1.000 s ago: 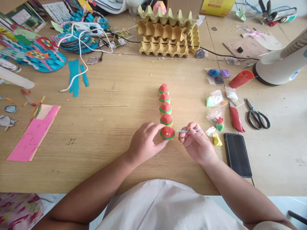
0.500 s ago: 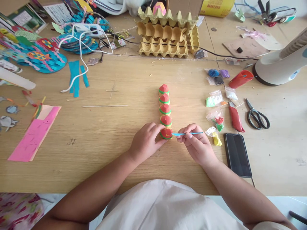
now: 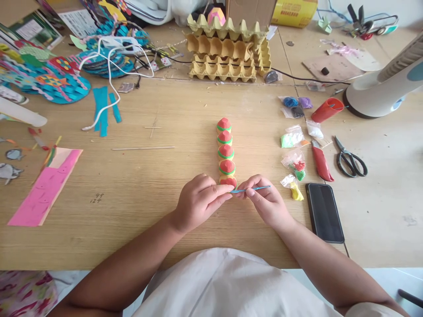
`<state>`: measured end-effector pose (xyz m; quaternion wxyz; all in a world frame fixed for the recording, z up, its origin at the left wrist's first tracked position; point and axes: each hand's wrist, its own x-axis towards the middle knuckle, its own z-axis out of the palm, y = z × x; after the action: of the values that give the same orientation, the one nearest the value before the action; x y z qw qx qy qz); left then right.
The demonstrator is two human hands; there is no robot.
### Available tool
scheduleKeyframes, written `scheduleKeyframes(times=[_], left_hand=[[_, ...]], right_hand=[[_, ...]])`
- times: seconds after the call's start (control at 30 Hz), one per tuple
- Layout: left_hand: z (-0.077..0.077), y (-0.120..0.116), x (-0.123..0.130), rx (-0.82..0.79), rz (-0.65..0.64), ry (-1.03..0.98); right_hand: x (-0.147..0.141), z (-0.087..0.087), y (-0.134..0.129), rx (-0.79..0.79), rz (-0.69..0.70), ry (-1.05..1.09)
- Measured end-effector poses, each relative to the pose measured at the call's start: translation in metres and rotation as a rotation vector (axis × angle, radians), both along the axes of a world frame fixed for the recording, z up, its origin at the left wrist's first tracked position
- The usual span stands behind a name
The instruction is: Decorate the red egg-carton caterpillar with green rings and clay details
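Observation:
A strip of egg-carton cups point(image 3: 226, 152), painted red on top with green bands, stands in a line pointing away from me. My right hand point(image 3: 266, 201) pinches a thin blue modelling tool point(image 3: 261, 188) between thumb and fingers, its flat end pointing left. At the near end of the strip, my left hand point(image 3: 201, 202) is closed, thumb and fingers meeting around the tool's tip. Those fingers cover the front face of the nearest cup; whether they also touch it I cannot tell.
To the right lie small bags of coloured clay point(image 3: 292, 136), a red cutter point(image 3: 322, 163), scissors point(image 3: 350, 158), a phone point(image 3: 325, 212) and a red cup point(image 3: 327, 110). Egg cartons point(image 3: 224, 48) stand at the back. Pink paper point(image 3: 44, 189) and thin sticks point(image 3: 143, 148) are leftward.
My left fingers have shifted from the side of the nearest cup to its front, closing at the tool's tip. The tool has moved slightly left and nearer me. The view has shifted a little.

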<state>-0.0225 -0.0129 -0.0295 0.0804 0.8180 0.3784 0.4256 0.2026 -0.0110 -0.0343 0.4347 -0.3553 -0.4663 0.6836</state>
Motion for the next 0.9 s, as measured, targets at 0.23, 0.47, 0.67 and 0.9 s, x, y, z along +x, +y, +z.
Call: scheduleKeyframes(times=[0.23, 0.47, 0.67, 0.9], left_hand=[[0.004, 0.0, 0.0, -0.013, 0.003, -0.021], [0.008, -0.003, 0.0, -0.04, -0.011, -0.061], [0.007, -0.012, 0.0, 0.056, -0.05, -0.071], [0.006, -0.014, 0.002, 0.078, -0.122, -0.077]], right_hand=[[0.002, -0.004, 0.0, -0.061, 0.034, 0.015], [0.003, -0.002, 0.002, -0.044, -0.003, 0.017], [-0.005, 0.013, -0.009, 0.063, 0.209, -0.149], [-0.01, 0.012, -0.02, -0.061, 0.169, -0.041]])
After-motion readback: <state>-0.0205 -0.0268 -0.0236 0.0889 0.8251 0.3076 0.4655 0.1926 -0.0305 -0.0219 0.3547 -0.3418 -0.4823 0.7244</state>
